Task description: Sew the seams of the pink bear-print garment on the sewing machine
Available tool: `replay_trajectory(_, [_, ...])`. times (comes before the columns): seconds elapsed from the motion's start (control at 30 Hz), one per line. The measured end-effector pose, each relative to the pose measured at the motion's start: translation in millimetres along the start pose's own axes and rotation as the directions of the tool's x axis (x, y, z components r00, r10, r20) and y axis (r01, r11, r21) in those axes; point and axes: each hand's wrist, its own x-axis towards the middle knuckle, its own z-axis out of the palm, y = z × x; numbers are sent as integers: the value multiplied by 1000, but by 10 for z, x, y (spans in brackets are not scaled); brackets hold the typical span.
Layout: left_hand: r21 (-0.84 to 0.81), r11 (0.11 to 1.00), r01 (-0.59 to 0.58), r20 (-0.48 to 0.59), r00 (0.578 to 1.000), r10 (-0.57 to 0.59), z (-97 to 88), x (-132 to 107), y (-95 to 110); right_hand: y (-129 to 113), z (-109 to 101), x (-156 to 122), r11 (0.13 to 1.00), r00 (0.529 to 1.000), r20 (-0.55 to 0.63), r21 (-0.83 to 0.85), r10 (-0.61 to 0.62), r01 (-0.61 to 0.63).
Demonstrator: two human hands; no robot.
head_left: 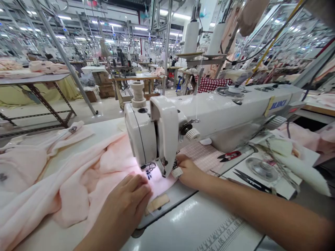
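Pale pink fabric (pixel 78 188) lies in folds left of a white sewing machine (pixel 141 139) and runs under its lit needle and presser foot (pixel 148 173). My left hand (pixel 128 197) rests on the fabric just in front of the presser foot, its fingers bent and pressed together on the cloth. To the right of the needle, my right hand (pixel 187 170) reaches in beside the machine head with curled fingers. The machine's parts partly cover those fingertips, and what they grip is hidden.
Red-handled thread snips (pixel 229 156) and black scissors (pixel 258 183) lie right of my right forearm, near a clear round disc (pixel 261 169). A small tan piece (pixel 157 204) lies on the machine bed. Thread cones (pixel 191 38) stand behind. More pink pieces (pixel 21 160) lie at left.
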Motion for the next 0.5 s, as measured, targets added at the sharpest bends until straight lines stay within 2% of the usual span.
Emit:
replay_trajectory(0.27, [29,1000,6,6,1000,-6,14,-33,-31,-86,-183,-70,976,995,21,-191,-100,102])
replay_trajectory(0.4, [112,994,3,-63,998,4,55,0,-78,-62,-175,-40,932,988,64,-330,-138,151])
replay_trajectory(0.5, [201,978,60,-115,993,-37,0,94,-159,-5,-139,21,899,985,90,-401,-150,174])
